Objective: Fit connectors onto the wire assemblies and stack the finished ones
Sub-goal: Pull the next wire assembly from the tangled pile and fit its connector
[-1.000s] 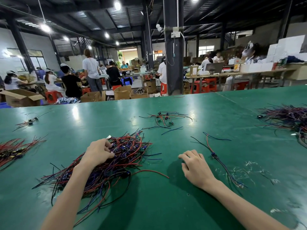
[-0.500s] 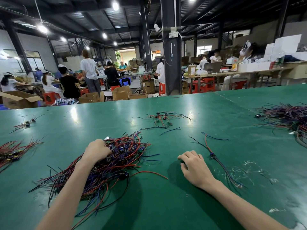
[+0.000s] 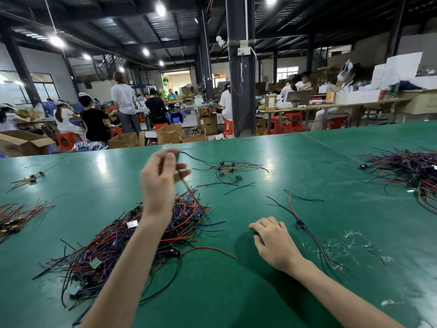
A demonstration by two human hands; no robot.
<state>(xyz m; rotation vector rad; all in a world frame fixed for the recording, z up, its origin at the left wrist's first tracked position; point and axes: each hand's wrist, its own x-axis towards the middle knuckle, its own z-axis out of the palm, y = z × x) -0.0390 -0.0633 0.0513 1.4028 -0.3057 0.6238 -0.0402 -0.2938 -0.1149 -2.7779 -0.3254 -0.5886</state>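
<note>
Above the near pile (image 3: 132, 237) of red, blue and black wire assemblies, the left hand (image 3: 160, 183) was raised off the green table (image 3: 272, 152). Half a second before, it had lain knuckles-up on that pile. Thumb and fingertips pinched one wire assembly (image 3: 189, 189). Its red lead trailed down into the pile's far edge and a blue lead arched away past the fingers. What looked like a small green board sat at the pinch, though motion blur left that uncertain. The right hand (image 3: 274, 242) had not shifted. It rested on the table to the right of the pile, fingers curled under, and whether anything lay inside them could not be told.

Judgement: one unit had been selected and was being drawn clear. No connector was yet seen fitted to it, and the trailing lead risked dragging neighbours out of the tangle.

Just right of the right hand, well clear of the pile, lay a lone assembly (image 3: 300, 224) with a small dark-blue part at mid-length, possibly the start of the finished stack. Beyond the pile sat a small scatter of assemblies (image 3: 228, 169). Far to the pile's right was a large dark heap (image 3: 406, 169). To its left lay a red-leaded bundle (image 3: 19, 216), with a small cluster (image 3: 32, 178) beyond that. Behind the table, other workers sat at benches among cardboard boxes (image 3: 169, 133).
</note>
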